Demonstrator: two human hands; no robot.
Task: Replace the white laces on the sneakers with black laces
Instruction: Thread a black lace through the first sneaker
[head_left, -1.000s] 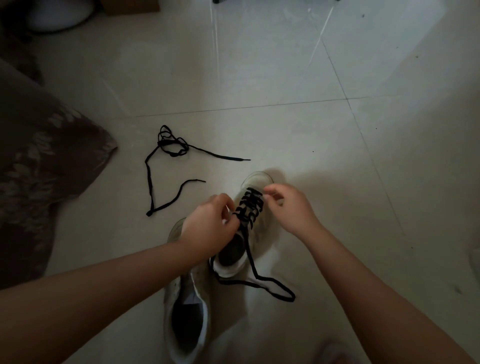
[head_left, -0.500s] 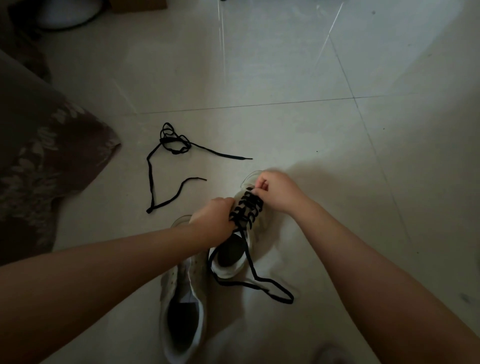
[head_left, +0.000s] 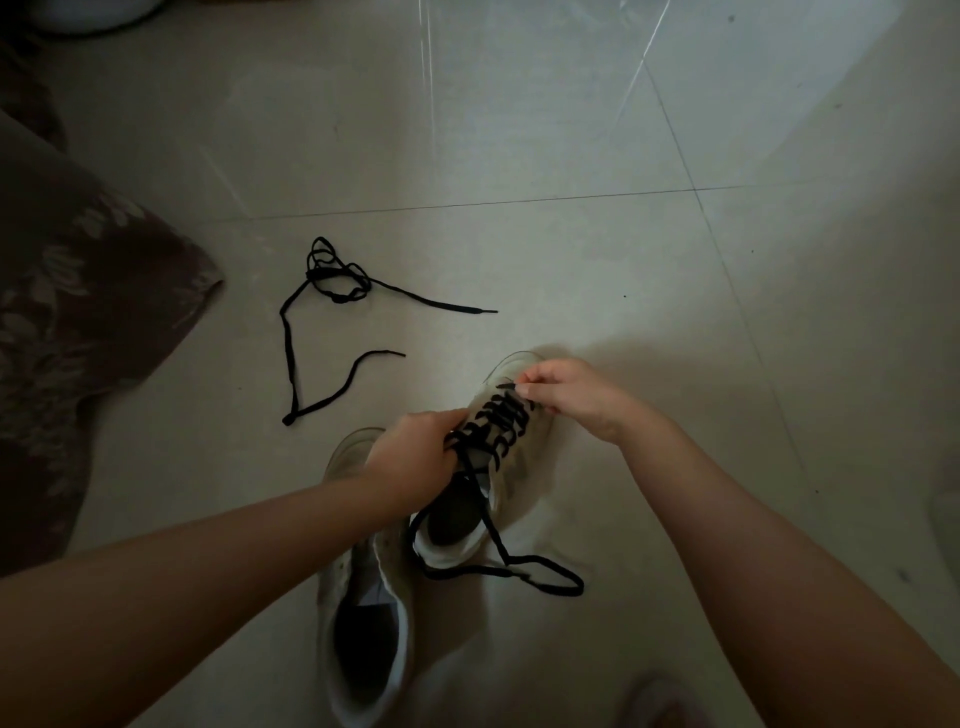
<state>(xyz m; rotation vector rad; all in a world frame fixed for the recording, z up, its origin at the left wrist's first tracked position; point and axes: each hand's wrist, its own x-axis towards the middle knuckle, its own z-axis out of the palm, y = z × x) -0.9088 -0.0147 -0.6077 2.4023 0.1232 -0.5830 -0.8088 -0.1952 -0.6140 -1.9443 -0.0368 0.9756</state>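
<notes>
- Looks to me like a home, some indoor living room or bedroom floor, dimly lit.
- I see a glossy pale tiled floor (head_left: 519, 156) with grout lines and streaks of reflected light.
- At my left there's a dark floral fabric (head_left: 78, 322), a bedspread or sofa cover, draping to the floor.
- Worn sneakers (head_left: 363, 623) and a loose black lace (head_left: 311, 332) lie straight on the tiles; no bench or workshop gear.

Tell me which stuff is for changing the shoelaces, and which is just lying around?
For the job: laced sneaker, unlaced sneaker, loose black lace, left hand, right hand.
Just lying about: patterned cloth, white thing at top left.
</notes>
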